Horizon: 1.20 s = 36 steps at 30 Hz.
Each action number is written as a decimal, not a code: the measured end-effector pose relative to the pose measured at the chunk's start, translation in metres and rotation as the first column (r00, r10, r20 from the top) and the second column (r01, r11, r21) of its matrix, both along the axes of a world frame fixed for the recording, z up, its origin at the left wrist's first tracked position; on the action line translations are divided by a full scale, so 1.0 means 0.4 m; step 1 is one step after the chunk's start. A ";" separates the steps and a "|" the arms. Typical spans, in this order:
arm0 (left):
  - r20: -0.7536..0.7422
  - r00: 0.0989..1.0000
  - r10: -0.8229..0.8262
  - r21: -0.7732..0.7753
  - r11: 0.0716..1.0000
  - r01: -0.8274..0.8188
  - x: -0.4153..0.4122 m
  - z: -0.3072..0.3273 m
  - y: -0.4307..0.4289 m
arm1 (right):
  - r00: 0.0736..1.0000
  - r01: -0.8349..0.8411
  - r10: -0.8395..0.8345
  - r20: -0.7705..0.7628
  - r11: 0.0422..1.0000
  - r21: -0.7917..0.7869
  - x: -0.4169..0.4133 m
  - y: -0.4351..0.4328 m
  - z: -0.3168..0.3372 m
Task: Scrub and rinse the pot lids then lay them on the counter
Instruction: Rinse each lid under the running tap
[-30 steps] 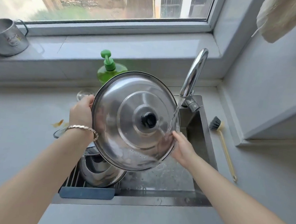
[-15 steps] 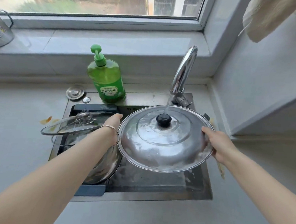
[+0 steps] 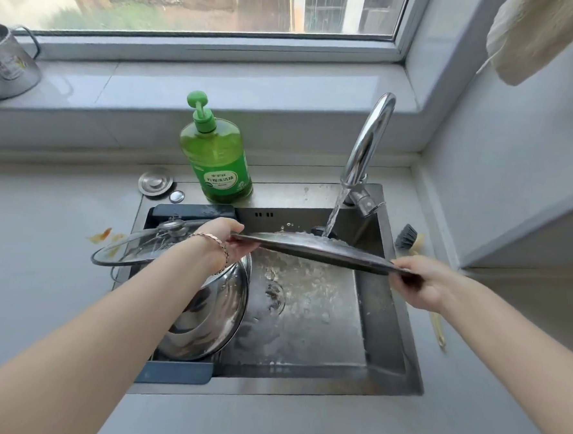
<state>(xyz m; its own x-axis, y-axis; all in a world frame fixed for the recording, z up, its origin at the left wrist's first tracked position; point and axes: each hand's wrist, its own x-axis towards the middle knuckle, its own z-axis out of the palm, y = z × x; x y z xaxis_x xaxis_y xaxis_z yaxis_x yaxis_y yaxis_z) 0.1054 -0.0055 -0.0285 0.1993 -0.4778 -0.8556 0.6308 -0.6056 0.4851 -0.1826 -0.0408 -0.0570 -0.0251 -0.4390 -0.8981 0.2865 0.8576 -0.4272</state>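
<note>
A large steel lid [image 3: 313, 250] is held nearly flat over the sink [image 3: 389, 327], seen edge-on, its right side a little lower. My left hand [image 3: 225, 238] grips its left rim and my right hand [image 3: 422, 284] grips its right rim. Water from the tap [image 3: 366, 144] lands on the lid's top beside its black knob [image 3: 317, 231] and runs off into the basin. A glass lid [image 3: 132, 247] leans on the sink's left edge. Another steel lid [image 3: 211, 319] lies in the drain rack under my left forearm.
A green dish soap bottle [image 3: 216, 159] stands behind the sink, with a metal sink plug [image 3: 155, 180] to its left. A dish brush [image 3: 411, 241] lies on the counter to the right. A metal cup [image 3: 6, 62] sits on the windowsill. Orange scraps [image 3: 104, 236] lie on the left counter.
The steel lid went from upright and facing me, to tilted under the stream, to almost level now. Both hands kept their hold on its rim.
</note>
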 end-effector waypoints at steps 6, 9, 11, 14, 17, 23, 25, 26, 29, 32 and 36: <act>-0.152 0.979 0.137 -0.045 0.988 -0.146 -0.062 0.001 -0.066 | 0.987 0.143 -0.149 0.059 0.985 0.093 -0.009 0.015 -0.033; -0.119 0.986 0.117 -0.025 0.992 -0.121 -0.101 -0.008 -0.107 | 0.968 0.219 -0.235 0.093 0.964 0.149 -0.026 0.036 -0.054; -0.080 0.994 0.081 -0.019 0.996 -0.083 -0.123 -0.013 -0.129 | 0.953 0.259 -0.281 0.116 0.949 0.178 -0.038 0.056 -0.063; -0.023 1.000 0.005 -0.027 1.000 -0.005 -0.150 -0.026 -0.155 | 0.937 0.305 -0.330 0.111 0.932 0.197 -0.054 0.082 -0.090; 0.040 0.997 -0.062 -0.025 0.998 0.063 -0.165 -0.035 -0.176 | 0.915 0.354 -0.387 0.115 0.905 0.235 -0.056 0.099 -0.116; 0.079 0.996 -0.041 -0.045 0.998 0.045 -0.136 -0.025 -0.179 | 0.883 0.406 -0.445 0.150 0.883 0.235 -0.014 0.080 -0.099; 0.099 0.995 -0.009 -0.049 0.999 0.014 -0.112 -0.007 -0.158 | 0.886 0.397 -0.434 0.166 0.892 0.216 0.013 0.058 -0.077; 0.103 0.995 0.010 -0.051 0.999 -0.005 -0.095 -0.001 -0.147 | 0.888 0.391 -0.426 0.173 0.898 0.202 0.031 0.046 -0.063; 0.061 0.994 0.091 -0.066 0.994 -0.087 -0.038 0.019 -0.123 | 0.916 0.348 -0.370 0.157 0.926 0.148 0.088 0.013 -0.018; 0.096 0.991 0.093 -0.071 0.994 -0.086 0.002 0.054 -0.119 | 0.937 0.287 -0.305 0.170 0.950 0.122 0.144 0.001 0.018; 0.350 0.935 -0.060 0.018 0.998 0.057 0.052 0.064 -0.119 | 0.941 0.270 -0.285 0.182 0.957 0.103 0.189 0.049 0.008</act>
<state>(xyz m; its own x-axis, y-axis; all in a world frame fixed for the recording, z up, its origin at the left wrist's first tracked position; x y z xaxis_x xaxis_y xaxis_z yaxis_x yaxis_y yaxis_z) 0.1261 -0.0530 -0.0029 0.4587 -0.4916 -0.7402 0.3848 -0.6410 0.6641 -0.1071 -0.0211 -0.0539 0.0410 -0.3707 -0.9279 0.5879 0.7598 -0.2776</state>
